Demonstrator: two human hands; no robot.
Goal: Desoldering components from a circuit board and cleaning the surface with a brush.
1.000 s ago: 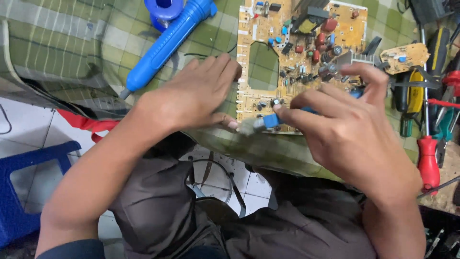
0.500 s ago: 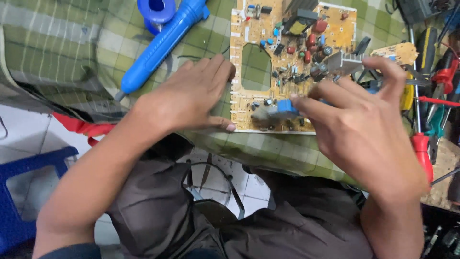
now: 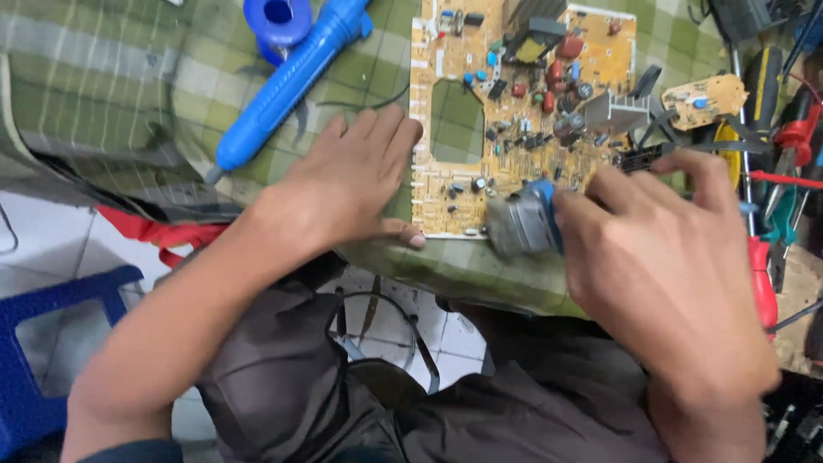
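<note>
Circuit board (image 3: 523, 111) flat on green checked cloth (image 3: 111, 77) | left hand (image 3: 351, 184) open, fingers spread, pressing board's left edge | right hand (image 3: 660, 257) gripping blurred grey-blue tool (image 3: 523, 223) at board's lower edge | blue desoldering pump (image 3: 287, 81) lies nearby

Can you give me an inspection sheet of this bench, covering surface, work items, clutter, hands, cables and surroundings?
Surface: green checked cloth covers the bench.
Job's things: tan circuit board with a rectangular cut-out; grey-and-blue blurred tool at its near edge.
Clutter: blue plastic desoldering pump, blue solder spool, small tan board, red-handled tools.
Grippers: left hand flat beside the board, thumb at its edge; right hand grips the blurred tool.
Cables: thin black wire on the cloth.
Surroundings: blue plastic stool, white tiled floor.
</note>
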